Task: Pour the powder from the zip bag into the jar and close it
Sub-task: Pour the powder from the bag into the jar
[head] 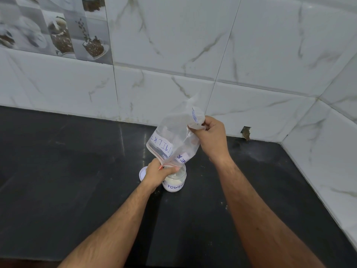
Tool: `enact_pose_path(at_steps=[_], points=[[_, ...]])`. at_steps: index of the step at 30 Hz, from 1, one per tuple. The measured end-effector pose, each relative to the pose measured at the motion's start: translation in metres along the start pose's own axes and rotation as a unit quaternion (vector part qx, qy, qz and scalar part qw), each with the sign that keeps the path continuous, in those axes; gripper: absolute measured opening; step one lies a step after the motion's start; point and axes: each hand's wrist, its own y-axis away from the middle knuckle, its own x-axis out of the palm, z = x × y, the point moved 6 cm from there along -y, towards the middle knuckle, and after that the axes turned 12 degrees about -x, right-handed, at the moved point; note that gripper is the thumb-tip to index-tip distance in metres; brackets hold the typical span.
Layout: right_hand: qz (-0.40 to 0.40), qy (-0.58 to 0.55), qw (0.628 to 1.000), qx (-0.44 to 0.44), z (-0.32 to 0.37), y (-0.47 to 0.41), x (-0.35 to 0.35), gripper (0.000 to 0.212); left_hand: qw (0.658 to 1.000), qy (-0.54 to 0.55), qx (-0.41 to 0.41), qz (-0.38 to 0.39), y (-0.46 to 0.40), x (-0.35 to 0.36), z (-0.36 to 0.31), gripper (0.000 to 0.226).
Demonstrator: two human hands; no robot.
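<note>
Hanging mouth-down over the jar (174, 179) on the dark bench (77, 171), the zip bag (173, 140) is pinched at its mouth by the left hand (156, 174) and at its upturned bottom by the right hand (210, 138); what seems a lid (142, 173) lies left of the jar.

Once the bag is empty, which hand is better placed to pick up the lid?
Probably the left hand: it pinches the bag mouth over the jar, right beside the lid. The right hand is higher.
</note>
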Motion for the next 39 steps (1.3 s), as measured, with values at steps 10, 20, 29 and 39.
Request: enact_pose_path(at_steps=[10,20,29,39], points=[[-0.017,-0.054,0.998,0.016,-0.010,-0.001,-0.006,0.027,0.999,-0.011,0.001,-0.047,0.001,-0.006,-0.003,0.035],[-0.101,-0.142,0.978,0.113,-0.038,0.001,-0.033,0.005,0.995,0.023,-0.043,0.090,-0.001,-0.001,0.003,0.081],[-0.209,-0.343,0.870,0.287,-0.090,0.037,-0.046,0.035,0.996,0.034,-0.082,0.012,-0.002,-0.030,-0.003,0.098],[-0.294,-0.436,0.785,0.328,-0.098,0.055,-0.053,0.038,0.997,0.052,-0.026,-0.053,-0.019,-0.037,-0.041,0.091]])
